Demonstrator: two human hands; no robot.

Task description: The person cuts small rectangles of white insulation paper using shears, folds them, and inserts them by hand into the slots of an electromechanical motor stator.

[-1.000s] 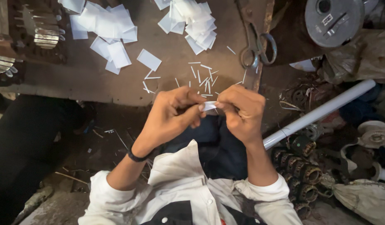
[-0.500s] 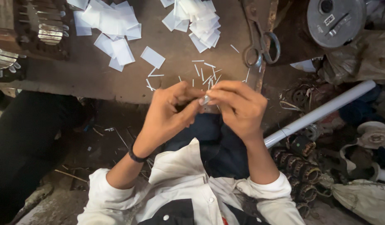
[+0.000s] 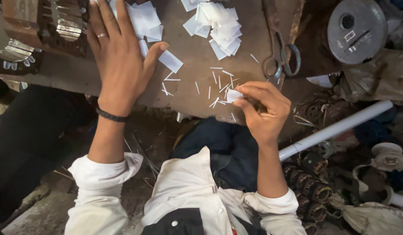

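The right hand [image 3: 262,109] is pinching a small white paper slip [image 3: 234,95] by its edge at the bench's near edge; thin, light, easily creased. The left hand [image 3: 118,52], fingers spread, is pressing on the far-left pile of slips [image 3: 145,21].

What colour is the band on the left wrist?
The wristband on the left hand is black, with a braided look; the head view shows it.

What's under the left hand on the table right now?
The left hand lies flat over a pile of white paper slips; slips stick out past the fingers and thumb. How many it covers cannot be seen. The right hand pinches one small slip.
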